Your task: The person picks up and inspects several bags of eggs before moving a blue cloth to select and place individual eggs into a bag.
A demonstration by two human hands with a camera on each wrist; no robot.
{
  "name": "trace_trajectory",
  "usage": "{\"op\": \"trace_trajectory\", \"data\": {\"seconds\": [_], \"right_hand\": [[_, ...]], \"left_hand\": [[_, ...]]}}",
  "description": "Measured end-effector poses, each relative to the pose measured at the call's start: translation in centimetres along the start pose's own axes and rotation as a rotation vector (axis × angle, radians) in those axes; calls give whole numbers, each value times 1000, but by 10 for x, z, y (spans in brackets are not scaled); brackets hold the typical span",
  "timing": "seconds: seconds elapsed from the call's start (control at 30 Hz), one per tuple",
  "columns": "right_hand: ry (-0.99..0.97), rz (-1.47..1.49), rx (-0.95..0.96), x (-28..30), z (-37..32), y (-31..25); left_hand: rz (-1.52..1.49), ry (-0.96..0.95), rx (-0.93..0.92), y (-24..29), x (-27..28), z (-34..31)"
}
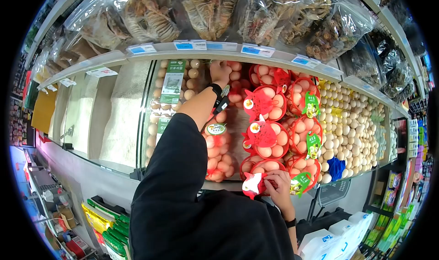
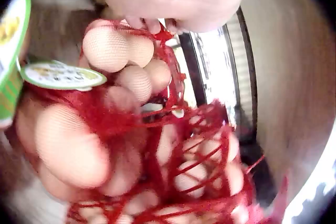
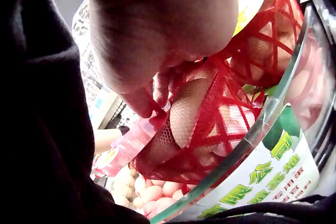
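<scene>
My left hand (image 1: pixel 221 71) reaches to the back of the egg case, black sleeve stretched over a red net bag of eggs (image 1: pixel 217 152) with an oval green label (image 1: pixel 216 128). In the left wrist view its fingertips (image 2: pixel 152 24) pinch the red netting at the top of a net bag (image 2: pixel 131 124) full of pale brown eggs. My right hand (image 1: pixel 275 183) is at the front of the case, fingers curled on the nearest red egg bag (image 1: pixel 263 168) beside its red tag (image 1: pixel 253 185). The right wrist view shows that hand (image 3: pixel 155 100) pinching the netting (image 3: pixel 210 113) next to a pink tag (image 3: pixel 123 148).
More red egg baskets (image 1: pixel 265 102) with green tags fill the middle of the case. Loose white eggs (image 1: pixel 350 123) lie to the right, a grain bin (image 1: pixel 123 109) to the left. Bagged dried goods (image 1: pixel 210 8) hang above the price rail (image 1: pixel 201 45). A glass front (image 3: pixel 273 108) edges the case.
</scene>
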State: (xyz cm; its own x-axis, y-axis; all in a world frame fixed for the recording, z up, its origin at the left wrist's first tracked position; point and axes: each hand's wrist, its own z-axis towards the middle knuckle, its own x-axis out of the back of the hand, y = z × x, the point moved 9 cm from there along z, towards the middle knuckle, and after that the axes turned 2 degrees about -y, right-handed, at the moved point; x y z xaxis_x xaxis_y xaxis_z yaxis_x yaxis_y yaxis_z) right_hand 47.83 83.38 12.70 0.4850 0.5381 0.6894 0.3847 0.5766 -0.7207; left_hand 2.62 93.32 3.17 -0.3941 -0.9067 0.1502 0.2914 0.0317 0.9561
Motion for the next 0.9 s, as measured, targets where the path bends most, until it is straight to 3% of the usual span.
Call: {"op": "trace_trajectory", "data": {"seconds": [0.03,0.1,0.2,0.3,0.37,0.43,0.5,0.53,0.57,0.63,0.7,0.73,0.83,0.9], "right_hand": [[2,0,0,0,0,0],[-8,-2,10,0,0,-2],[-23,23,-5,-1,2,-4],[-17,29,-11,-2,1,-2],[-20,8,-12,-1,1,-4],[-19,10,-3,-1,1,-4],[-18,15,0,-1,4,-1],[-17,-1,7,-2,2,0],[-20,-16,18,-2,-2,0],[7,-9,-13,-2,-14,1],[-15,-16,43,1,-1,-1],[-19,21,6,0,-3,3],[-17,27,9,4,-2,-3],[-8,29,46,5,-1,-2]], "left_hand": [[1,9,-1,2,-2,0],[-485,7,422,-30,-14,-9],[-450,-30,378,-72,-35,-6],[-347,-76,237,-64,-36,-8],[-181,59,80,-45,-17,-13],[-209,46,55,-10,-3,-17],[-162,138,-108,23,18,-18],[-531,11,343,40,18,-29],[-529,53,256,48,25,-28],[-213,-1,172,27,30,-14],[-43,18,-97,-1,27,2],[-334,9,57,-3,27,-3],[-373,-41,185,14,34,-9],[-98,34,-38,39,48,-4]]}}
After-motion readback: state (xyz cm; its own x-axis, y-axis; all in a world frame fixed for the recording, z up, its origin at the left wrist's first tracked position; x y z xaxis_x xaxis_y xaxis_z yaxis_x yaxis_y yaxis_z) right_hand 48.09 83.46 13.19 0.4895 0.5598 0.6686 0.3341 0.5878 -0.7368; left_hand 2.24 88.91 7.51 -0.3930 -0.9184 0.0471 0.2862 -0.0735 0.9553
